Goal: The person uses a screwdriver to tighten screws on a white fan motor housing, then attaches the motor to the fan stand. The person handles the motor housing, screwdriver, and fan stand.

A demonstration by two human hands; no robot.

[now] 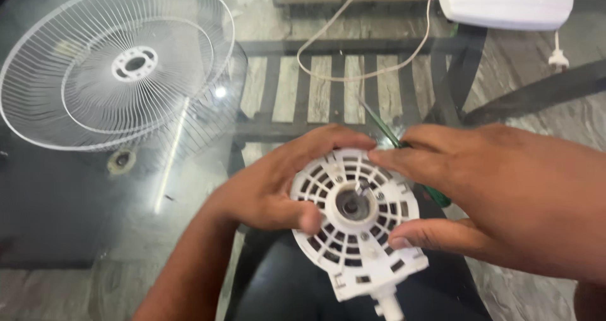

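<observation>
Head view: a white vented motor housing (355, 215), round w/ slotted ribs and a stub at its 6 o'clock end, is held over the glass tabletop (76, 232), roughly bottom-centre of frame. It is gripped by the left hand (278, 182) from the 9 o'clock side, fingers curled shut round the rim, thumb pressed onto the face. The right hand (499, 195) is laid on it from 3 o'clock, fingers closed on the rim at approx 1 and 4 o'clock. A green-handled screwdriver (404, 154) is tucked under that hand, shaft pointing to 11 o'clock; exact grip on it can't be told, it's partly hidden. The central shaft hole (351, 204) is left uncovered.

At 10 o'clock of the housing, well apart, a white wire fan guard (117, 65) is lying on the glass. At 1 o'clock a white fan base (505, 2) w/ its cord (363, 75) is seen.

IMO the part is best kept steady w/ the left grip firm on the rim, not the thin ribs, and the driver kept square to whichever screw is worked so the head isn't stripped.
</observation>
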